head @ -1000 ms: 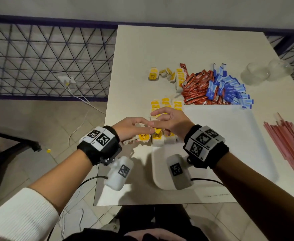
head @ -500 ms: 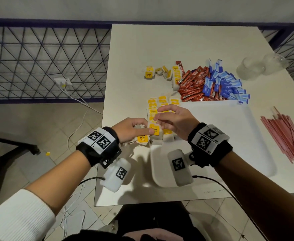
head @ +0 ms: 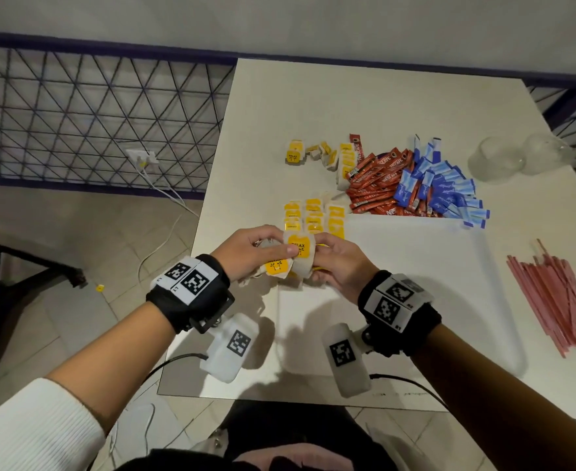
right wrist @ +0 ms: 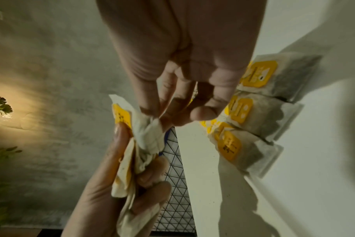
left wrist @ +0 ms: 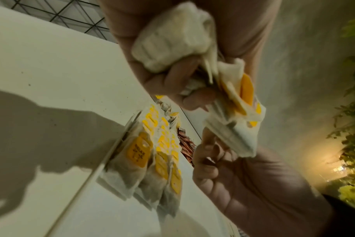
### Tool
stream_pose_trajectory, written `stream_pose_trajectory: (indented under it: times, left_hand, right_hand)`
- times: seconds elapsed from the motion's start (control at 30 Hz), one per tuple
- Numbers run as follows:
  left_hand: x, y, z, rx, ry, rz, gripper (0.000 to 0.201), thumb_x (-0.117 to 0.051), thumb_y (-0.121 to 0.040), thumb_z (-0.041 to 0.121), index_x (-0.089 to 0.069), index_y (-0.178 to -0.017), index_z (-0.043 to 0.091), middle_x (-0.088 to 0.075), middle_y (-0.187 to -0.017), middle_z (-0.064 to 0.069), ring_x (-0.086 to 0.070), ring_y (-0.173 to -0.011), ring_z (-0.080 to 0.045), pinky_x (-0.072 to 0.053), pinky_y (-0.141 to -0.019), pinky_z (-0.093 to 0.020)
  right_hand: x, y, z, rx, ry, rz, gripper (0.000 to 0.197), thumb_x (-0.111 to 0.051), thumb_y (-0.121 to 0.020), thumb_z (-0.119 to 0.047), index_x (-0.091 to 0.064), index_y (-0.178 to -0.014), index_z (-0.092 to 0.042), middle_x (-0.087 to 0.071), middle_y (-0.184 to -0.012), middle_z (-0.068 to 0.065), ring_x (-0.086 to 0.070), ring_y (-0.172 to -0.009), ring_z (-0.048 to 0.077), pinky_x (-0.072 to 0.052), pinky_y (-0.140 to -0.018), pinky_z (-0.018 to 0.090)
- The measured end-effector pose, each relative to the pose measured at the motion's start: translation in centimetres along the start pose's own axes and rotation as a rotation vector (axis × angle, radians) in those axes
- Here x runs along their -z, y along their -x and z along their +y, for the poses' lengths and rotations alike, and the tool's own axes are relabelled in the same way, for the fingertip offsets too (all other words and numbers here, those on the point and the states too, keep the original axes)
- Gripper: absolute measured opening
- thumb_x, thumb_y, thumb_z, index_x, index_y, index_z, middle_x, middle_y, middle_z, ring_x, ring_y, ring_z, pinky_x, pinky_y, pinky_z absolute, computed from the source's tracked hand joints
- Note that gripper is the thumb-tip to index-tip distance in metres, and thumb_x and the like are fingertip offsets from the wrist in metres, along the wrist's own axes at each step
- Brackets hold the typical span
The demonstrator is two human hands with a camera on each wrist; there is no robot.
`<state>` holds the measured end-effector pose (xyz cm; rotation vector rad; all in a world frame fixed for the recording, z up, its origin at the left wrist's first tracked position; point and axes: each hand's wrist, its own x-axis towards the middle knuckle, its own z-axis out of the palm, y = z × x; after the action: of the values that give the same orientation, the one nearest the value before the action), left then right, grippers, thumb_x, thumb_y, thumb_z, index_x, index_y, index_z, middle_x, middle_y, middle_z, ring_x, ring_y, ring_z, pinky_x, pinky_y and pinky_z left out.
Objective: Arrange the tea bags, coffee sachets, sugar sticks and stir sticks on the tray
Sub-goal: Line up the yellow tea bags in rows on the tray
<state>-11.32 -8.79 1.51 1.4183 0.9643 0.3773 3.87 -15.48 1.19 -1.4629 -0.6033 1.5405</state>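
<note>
My left hand (head: 273, 254) grips a bunch of white tea bags with yellow tags (left wrist: 172, 40) just above the left edge of the white tray (head: 399, 300). My right hand (head: 324, 253) pinches one tea bag (head: 299, 249) at the end of that bunch; its fingers (right wrist: 172, 110) close on the paper (right wrist: 148, 133). Rows of tea bags (head: 310, 215) lie on the tray's far left corner (right wrist: 253, 112). Red coffee sachets (head: 378, 185) and blue sugar sticks (head: 443, 188) are heaped behind the tray. Pink stir sticks (head: 552, 300) lie to its right.
A few loose tea bags (head: 317, 154) lie on the white table (head: 348, 103) beyond the rows. Two clear glasses (head: 497, 158) stand at the far right. The table's left edge drops to a tiled floor (head: 75, 249), with a wire fence (head: 92, 113) behind.
Both hands have lifted a little from the tea bags at the tray's left edge. A tea bag with its yellow tag facing up now stands between them.
</note>
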Motion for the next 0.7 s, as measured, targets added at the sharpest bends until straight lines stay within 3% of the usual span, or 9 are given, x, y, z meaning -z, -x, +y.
stream_pose_trajectory:
  times: [0.07,0.13,0.23,0.37,0.47,0.6,0.7]
  left_hand:
    - [-0.6,0.0,-0.4,0.018,0.087,0.017,0.023,-0.070,-0.077,0.009,-0.070,-0.065,0.028,-0.069,-0.072,0.017,-0.061,-0.067,0.001,-0.048,-0.074,-0.017]
    - [-1.2,0.1,-0.8,0.062,0.175,0.018,0.034,-0.064,-0.079,0.002,-0.070,-0.059,0.028,-0.069,-0.066,0.013,-0.061,-0.059,0.002,-0.050,-0.063,-0.012]
    - [-2.1,0.7,-1.1,0.106,0.236,0.039,0.031,-0.062,-0.081,0.001,-0.066,-0.061,0.025,-0.064,-0.054,0.010,-0.056,-0.046,0.000,-0.043,-0.047,-0.010]
    - [-3.0,1.1,-2.4,0.171,0.210,0.032,0.020,-0.065,-0.080,0.004,-0.063,-0.071,0.022,-0.066,-0.061,0.011,-0.059,-0.054,0.000,-0.046,-0.055,-0.010]
    - [-3.9,1.2,-3.5,0.233,0.120,0.054,0.017,-0.071,-0.077,0.009,-0.063,-0.072,0.022,-0.066,-0.060,0.014,-0.059,-0.057,0.002,-0.046,-0.063,-0.011]
    - [-4.9,1.1,-4.9,0.294,0.037,0.106,0.018,-0.077,-0.072,0.013,-0.063,-0.067,0.024,-0.064,-0.072,0.006,-0.057,-0.066,-0.007,-0.043,-0.072,-0.022]
    - [-5.7,0.9,-5.1,0.309,-0.005,0.116,0.019,-0.078,-0.072,0.017,-0.061,-0.066,0.024,-0.058,-0.073,0.004,-0.051,-0.068,-0.011,-0.039,-0.068,-0.023]
  right_hand:
    - [0.3,-0.1,0.2,-0.013,0.024,-0.004,0.019,-0.053,-0.087,0.007,-0.054,-0.084,-0.011,-0.054,-0.070,0.009,-0.047,-0.049,0.012,-0.035,-0.044,0.017]
    - [0.5,0.0,0.4,-0.032,0.033,-0.015,0.020,-0.052,-0.087,0.009,-0.052,-0.081,-0.011,-0.052,-0.069,0.009,-0.044,-0.054,0.016,-0.033,-0.048,0.021]
    - [1.1,0.6,0.8,-0.052,0.069,-0.033,0.022,-0.054,-0.085,0.009,-0.050,-0.075,-0.011,-0.052,-0.061,0.005,-0.045,-0.049,0.013,-0.033,-0.049,0.021]
    - [2.2,1.1,2.0,-0.091,0.272,-0.105,0.014,-0.054,-0.088,0.000,-0.053,-0.083,-0.012,-0.057,-0.070,0.008,-0.049,-0.059,0.020,-0.038,-0.055,0.026]
    - [3.0,1.2,2.3,-0.120,0.335,-0.093,0.010,-0.053,-0.088,-0.001,-0.056,-0.088,-0.010,-0.056,-0.069,0.009,-0.050,-0.061,0.019,-0.042,-0.054,0.023]
    - [3.6,1.1,2.4,-0.141,0.438,-0.101,0.012,-0.053,-0.086,-0.006,-0.058,-0.079,-0.013,-0.055,-0.062,0.007,-0.051,-0.060,0.016,-0.040,-0.054,0.024]
    - [3.9,0.5,2.8,-0.053,0.617,-0.082,0.007,-0.062,-0.084,-0.019,-0.061,-0.078,-0.017,-0.057,-0.056,-0.001,-0.052,-0.058,0.015,-0.039,-0.054,0.022]
